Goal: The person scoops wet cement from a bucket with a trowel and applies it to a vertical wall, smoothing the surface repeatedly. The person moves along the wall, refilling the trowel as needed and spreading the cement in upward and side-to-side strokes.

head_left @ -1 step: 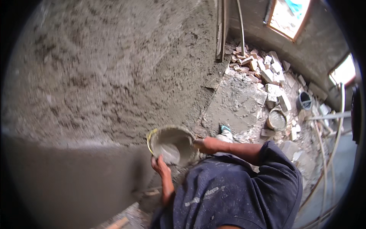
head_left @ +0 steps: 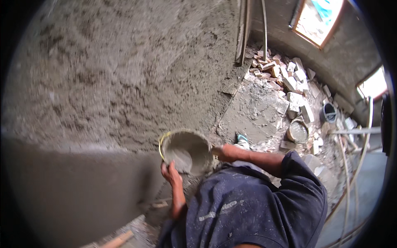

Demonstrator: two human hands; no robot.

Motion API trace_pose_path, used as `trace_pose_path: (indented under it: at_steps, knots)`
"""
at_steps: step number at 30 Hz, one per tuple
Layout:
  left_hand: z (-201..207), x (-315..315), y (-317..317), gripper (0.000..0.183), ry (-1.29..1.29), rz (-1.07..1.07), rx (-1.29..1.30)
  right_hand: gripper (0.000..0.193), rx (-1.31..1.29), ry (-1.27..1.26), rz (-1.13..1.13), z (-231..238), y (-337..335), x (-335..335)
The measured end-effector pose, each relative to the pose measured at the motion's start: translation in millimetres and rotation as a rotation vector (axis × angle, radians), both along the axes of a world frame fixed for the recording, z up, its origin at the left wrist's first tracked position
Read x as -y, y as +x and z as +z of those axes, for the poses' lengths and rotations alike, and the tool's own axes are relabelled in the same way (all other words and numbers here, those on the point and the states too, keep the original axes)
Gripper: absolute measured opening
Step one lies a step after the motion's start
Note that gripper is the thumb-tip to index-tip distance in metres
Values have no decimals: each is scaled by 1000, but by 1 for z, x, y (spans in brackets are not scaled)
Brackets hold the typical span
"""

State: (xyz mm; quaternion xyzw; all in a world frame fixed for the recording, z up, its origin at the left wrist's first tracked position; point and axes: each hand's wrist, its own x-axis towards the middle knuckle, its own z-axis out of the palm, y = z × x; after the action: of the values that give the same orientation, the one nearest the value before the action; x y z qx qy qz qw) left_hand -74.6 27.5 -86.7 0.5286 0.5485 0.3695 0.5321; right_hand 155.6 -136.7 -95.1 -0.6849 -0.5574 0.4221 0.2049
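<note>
A mortar-smeared bucket (head_left: 198,142) with a yellow rim edge and handle on its left side is tilted in front of my body, its mouth facing up at me. Pale grey wet mortar (head_left: 180,159) lies low inside it. My left hand (head_left: 171,173) grips the bucket's near left rim, thumb and fingers closed on the edge. At the bucket's right rim, my right hand (head_left: 227,153) is closed round a short brownish handle-like piece (head_left: 216,151). The far end of that piece is not distinguishable, and I cannot tell what tool it belongs to.
A rough mortared wall (head_left: 124,74) rises ahead and left, above a smoother grey section (head_left: 78,190). Broken bricks (head_left: 289,78) heap at the far right. Near them stand a round mortar tub (head_left: 298,130) and a dark bucket (head_left: 329,111). Poles (head_left: 364,144) lean at right.
The bucket and both hands have shifted slightly upward in the view, and the bucket's mouth shows a little more of its inside. Both grips stay the same.
</note>
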Motion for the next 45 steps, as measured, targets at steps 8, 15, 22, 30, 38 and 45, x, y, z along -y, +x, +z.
trace_pose_path:
  at_steps: [8,15,22,30,38,45]
  knots:
    - [40,-18,60,37,469,-230,-136,40,527,-25,-7,57,52,-23]
    - [60,-24,89,19,718,-284,-101,31,-85,47,95,9,7,4]
    - [50,-4,76,24,692,-366,-82,28,-1735,-482,-445,34,-28,-29]
    - [0,-19,39,33,134,39,142,30,-1700,-272,-557,51,-25,-5]
    - [-47,-9,-32,44,-308,339,207,31,-1202,565,-1015,103,81,53]
    - [-95,-5,-102,48,-443,437,84,56,-502,1505,-1759,108,178,2]
